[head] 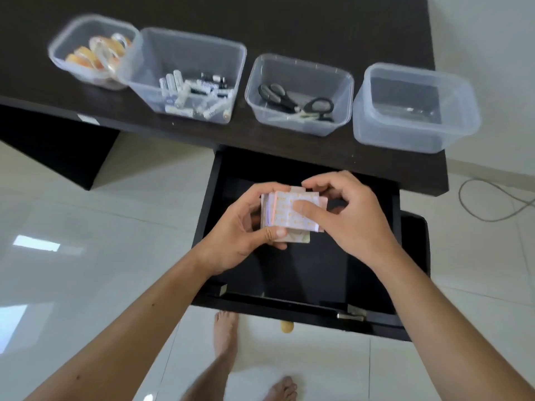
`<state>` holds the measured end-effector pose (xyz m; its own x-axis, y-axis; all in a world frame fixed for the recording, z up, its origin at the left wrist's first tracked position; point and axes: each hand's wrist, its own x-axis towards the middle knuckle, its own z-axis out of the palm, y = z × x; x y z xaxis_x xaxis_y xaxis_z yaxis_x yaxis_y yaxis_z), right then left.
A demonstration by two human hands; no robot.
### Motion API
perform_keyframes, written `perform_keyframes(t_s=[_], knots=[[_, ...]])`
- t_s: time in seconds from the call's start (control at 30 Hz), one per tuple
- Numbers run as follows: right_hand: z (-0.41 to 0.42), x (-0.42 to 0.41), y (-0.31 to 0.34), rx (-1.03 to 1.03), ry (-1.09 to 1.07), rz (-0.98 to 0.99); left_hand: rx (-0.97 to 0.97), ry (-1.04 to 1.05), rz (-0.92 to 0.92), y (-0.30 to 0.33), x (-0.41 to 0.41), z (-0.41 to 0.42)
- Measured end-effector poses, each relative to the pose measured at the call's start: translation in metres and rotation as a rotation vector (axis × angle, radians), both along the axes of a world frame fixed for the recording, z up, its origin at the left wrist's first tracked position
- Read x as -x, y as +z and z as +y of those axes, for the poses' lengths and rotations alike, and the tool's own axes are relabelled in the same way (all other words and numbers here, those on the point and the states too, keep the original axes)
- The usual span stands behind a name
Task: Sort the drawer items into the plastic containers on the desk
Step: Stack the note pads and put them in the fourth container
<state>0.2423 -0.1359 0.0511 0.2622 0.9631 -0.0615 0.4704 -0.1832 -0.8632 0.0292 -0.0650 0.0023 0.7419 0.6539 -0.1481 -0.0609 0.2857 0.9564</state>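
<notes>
Above the open black drawer (289, 273), both my hands hold a small stack of pale pink and white paper packets (285, 211). My left hand (246, 227) grips the stack from the left and below, thumb on its lower edge. My right hand (344, 215) pinches it from the right, thumb flat on the top sheet. On the dark desk (318, 21) stand clear plastic containers in a row: one with tape rolls (95, 50), one with batteries (188, 73), one with scissors (298, 94), and an empty one (414, 108) at the right desk corner.
The drawer's front panel (304, 311) juts toward me with a round wooden knob (286, 327) below it. My bare feet (225, 331) stand on the glossy white tile floor. A grey cable (492, 204) loops on the floor at the right.
</notes>
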Motion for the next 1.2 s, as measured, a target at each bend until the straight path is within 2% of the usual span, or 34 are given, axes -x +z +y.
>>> perform_keyframes(t_s=[0.07, 0.2, 0.23, 0.4, 0.6, 0.73, 0.93, 1.2], knots=[[-0.006, -0.006, 0.015, 0.054, -0.045, 0.089, 0.010, -0.025, -0.006, 0.020, -0.003, 0.002], [-0.016, -0.011, 0.055, 0.195, -0.104, 0.513, 0.010, -0.102, 0.007, 0.072, -0.015, 0.005], [-0.016, -0.012, 0.067, 0.199, -0.120, 0.558, 0.004, -0.120, 0.009, 0.087, -0.019, 0.007], [-0.011, -0.024, 0.129, 0.153, -0.203, 0.505, 0.005, -0.187, 0.038, 0.155, -0.039, 0.021], [-0.005, -0.042, 0.174, 0.133, -0.368, 0.504, 0.019, -0.104, 0.122, 0.205, -0.079, 0.036], [-0.001, -0.056, 0.177, 0.089, -0.447, 0.492, -0.029, -0.103, 0.234, 0.211, -0.104, 0.046], [0.024, -0.092, 0.169, 0.024, -0.459, 0.368, -0.121, -0.086, 0.288, 0.210, -0.146, 0.068], [0.062, -0.167, 0.135, 0.081, -0.408, 0.321, -0.136, -0.058, 0.404, 0.179, -0.221, 0.100]])
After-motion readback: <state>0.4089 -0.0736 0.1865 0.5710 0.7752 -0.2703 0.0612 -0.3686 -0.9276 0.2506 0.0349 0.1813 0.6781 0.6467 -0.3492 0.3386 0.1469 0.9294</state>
